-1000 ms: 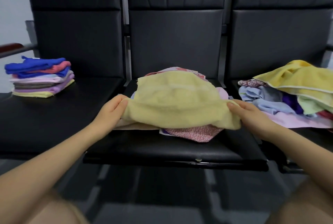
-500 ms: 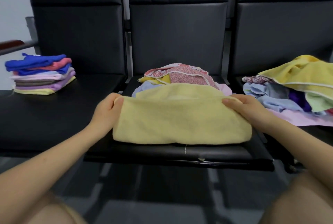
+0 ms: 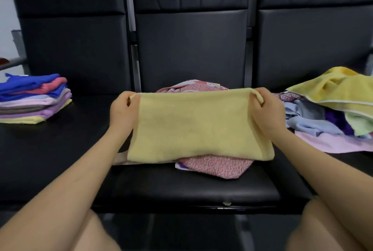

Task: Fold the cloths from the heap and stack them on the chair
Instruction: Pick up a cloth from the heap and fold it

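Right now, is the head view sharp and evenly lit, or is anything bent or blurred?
Head view: soft, even light, no glare; the yellow cloth and both hands, left and right, read clearly; wide-angle bending curves the chair backs at the edges; the stack and heap at the sides look slightly soft.

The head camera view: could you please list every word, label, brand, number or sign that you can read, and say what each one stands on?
None: no readable text shows anywhere in this view.
The pale yellow cloth held by the left hand and the right hand is plain.
The pink patterned cloth carries a small print, not letters.
The folded stack and the black chairs show no labels.
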`<state>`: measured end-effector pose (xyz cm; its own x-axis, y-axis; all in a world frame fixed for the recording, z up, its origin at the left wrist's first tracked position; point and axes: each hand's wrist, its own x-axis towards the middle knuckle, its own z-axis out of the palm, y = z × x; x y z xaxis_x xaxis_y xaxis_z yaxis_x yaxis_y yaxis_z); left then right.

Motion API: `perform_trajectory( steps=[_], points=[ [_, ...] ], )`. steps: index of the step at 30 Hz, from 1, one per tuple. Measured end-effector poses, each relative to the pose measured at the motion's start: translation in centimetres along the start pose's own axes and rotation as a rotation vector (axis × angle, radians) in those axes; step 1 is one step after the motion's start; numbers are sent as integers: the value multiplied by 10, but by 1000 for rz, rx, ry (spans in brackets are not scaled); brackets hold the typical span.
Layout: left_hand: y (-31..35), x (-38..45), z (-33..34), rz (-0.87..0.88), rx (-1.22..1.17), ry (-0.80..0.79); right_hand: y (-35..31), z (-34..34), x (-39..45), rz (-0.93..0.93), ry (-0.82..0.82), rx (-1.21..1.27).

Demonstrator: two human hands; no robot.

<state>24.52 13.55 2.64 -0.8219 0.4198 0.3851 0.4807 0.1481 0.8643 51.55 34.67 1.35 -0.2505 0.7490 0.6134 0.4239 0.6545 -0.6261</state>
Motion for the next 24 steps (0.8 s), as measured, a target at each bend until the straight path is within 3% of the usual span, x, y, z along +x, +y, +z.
perform_trajectory(
  steps=[5, 8, 11, 19, 24],
  points=[
    [-13, 18, 18, 13, 51, 24, 23, 28, 15, 118, -52, -140],
    [-48, 17, 34, -89, 275, -183, 52, 37, 4, 204, -242, -288],
    [-63, 16, 43, -76, 467, -290, 60, 34, -1, 145, -270, -297],
    [-59, 14, 28, -82, 442, -169, 57, 12, -8, 74, -286, -308],
    [-45, -4, 12, -237, 231, -305, 50, 6, -12, 309, -421, -150]
  ],
)
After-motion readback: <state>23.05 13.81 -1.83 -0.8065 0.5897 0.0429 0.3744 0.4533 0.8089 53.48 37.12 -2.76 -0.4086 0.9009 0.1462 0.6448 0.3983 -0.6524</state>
